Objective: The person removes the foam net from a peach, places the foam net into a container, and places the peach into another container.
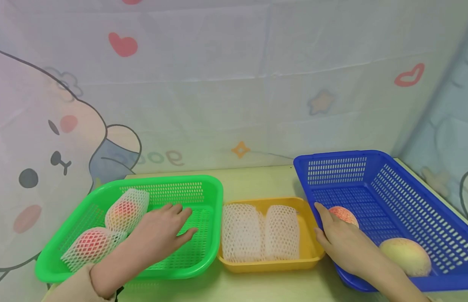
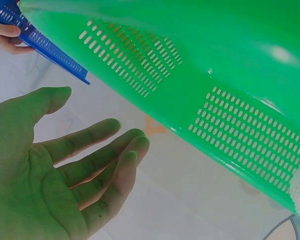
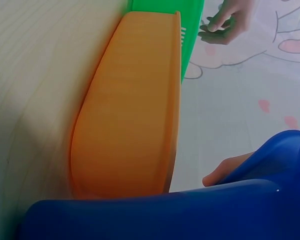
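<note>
Blue bskt [image 1: 352, 196], far R: biggest, 2 bare fruit in it. Green bskt [image 1: 217, 201], L side: 2 wrapped fruit [image 1: 126, 209] at its L end. Tray [image 1: 271, 266], between the bskts: at least 2 unfilled nets [image 1: 282, 233], side by side. R hand [image 1: 343, 245] is at blue bskt's L rim, thumb + forefinger apart; other fingers hidden, can't tell if it pinches rim, fruit or nothing. L hand [image 1: 156, 230] is loosely spread over green bskt, nothing in palm. Wrapped fruit prob. well cushioned; hold round the bulge, as mesh may slide. Nets look v. light, soft, stretchy; take by an open end. Yellow fruit [image 1: 409, 256], nr front of blue bskt: prob. firm, fairly weighty, bruises easily; cup its sides. Red fruit [image 1: 346, 214], partly behind R hand, inside the L rim: prob. similar, not v. slippery; light grip round middle, no digging in.
</note>
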Demonstrator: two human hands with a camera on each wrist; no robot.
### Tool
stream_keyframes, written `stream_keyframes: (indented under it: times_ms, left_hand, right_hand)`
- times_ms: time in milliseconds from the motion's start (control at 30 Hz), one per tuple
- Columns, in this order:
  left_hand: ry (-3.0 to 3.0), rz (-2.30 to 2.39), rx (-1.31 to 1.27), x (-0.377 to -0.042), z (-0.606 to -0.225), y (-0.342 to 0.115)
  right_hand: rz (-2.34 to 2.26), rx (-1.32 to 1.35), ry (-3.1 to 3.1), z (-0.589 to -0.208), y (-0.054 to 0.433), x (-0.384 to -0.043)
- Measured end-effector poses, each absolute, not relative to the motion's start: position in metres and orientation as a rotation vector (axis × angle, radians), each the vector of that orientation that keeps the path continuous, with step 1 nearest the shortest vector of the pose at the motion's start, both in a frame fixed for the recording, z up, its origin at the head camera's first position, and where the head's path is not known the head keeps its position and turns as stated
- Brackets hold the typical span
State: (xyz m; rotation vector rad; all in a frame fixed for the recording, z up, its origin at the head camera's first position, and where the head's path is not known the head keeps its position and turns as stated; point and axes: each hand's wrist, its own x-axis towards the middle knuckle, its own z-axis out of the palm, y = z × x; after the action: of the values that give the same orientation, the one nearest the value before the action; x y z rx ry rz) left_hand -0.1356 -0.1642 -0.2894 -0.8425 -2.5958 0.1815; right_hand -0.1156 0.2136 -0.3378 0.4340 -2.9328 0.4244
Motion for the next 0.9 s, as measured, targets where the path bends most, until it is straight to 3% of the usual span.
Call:
stream_keyframes:
  times_ms: [900]
  left_hand:
    - [-2.875, 0.051, -0.700, -0.168, -0.272, -0.189]
  right_hand:
    - [0.435, 0.433, -2.914, -0.338, 0.213, -0.115]
